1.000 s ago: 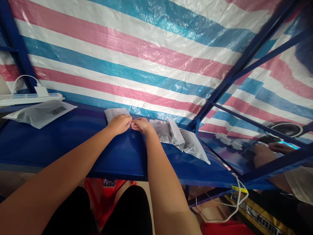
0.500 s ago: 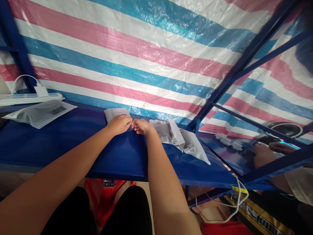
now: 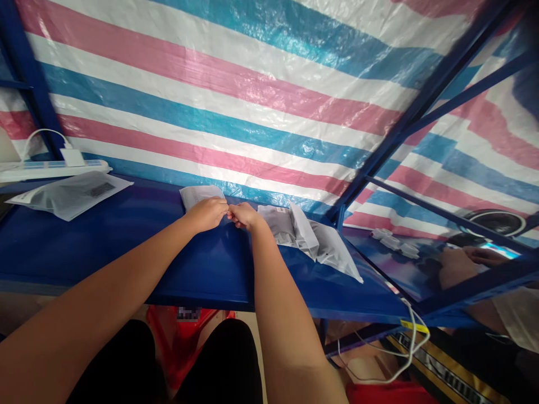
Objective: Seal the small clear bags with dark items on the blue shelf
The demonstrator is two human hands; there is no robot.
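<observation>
My left hand (image 3: 208,213) and my right hand (image 3: 245,216) meet fingertip to fingertip at the back of the blue shelf (image 3: 126,241). Both have their fingers curled in a pinch. A small white packet (image 3: 194,194) lies flat under and behind my left hand, and the pinch sits at its near right corner. The knuckles hide exactly what the fingertips grip. Just right of my right hand lies a loose pile of grey and white plastic bags (image 3: 307,235).
A clear plastic bag (image 3: 71,193) and a white power strip (image 3: 50,168) with a plugged charger lie at the far left. A striped tarp (image 3: 252,84) backs the shelf. Another person's hands (image 3: 457,264) work at the right, beyond a blue frame post (image 3: 379,151). White cables (image 3: 404,348) hang below.
My right hand's fingers have curled in a little tighter against my left fingertips. Both arms stay in the same place.
</observation>
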